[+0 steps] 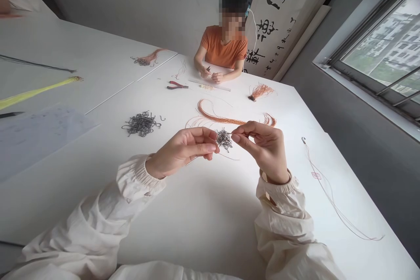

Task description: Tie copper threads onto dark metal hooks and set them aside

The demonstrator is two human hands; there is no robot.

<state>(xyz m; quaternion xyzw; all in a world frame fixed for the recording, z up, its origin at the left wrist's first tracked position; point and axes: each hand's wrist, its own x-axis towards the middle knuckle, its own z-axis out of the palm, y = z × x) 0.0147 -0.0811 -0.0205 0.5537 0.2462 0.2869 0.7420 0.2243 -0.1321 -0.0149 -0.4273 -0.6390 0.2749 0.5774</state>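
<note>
My left hand [185, 151] is closed in a pinch on a thin orange-brown cord, whose loose end [229, 157] trails out below the fingertips. Level with it on the right, my right hand [264, 148] pinches a stretch of thin cord [236, 134] between thumb and forefinger. Whether a small hook is also in the left fingers I cannot make out. Just behind the gap between both hands lies a small pile of silvery metal pieces [224, 141]. A bundle of orange cords [218, 118] curves across the table beyond my hands. Dark metal hooks [141, 123] are heaped left of them.
Across the white table [197, 218] sits a person in an orange shirt [226, 50], hands together. Red-handled pliers [177, 85] and an orange corded bunch [260, 91] lie nearer. A hook with long cords [324, 186] is at right, a yellow bundle [42, 90] at left.
</note>
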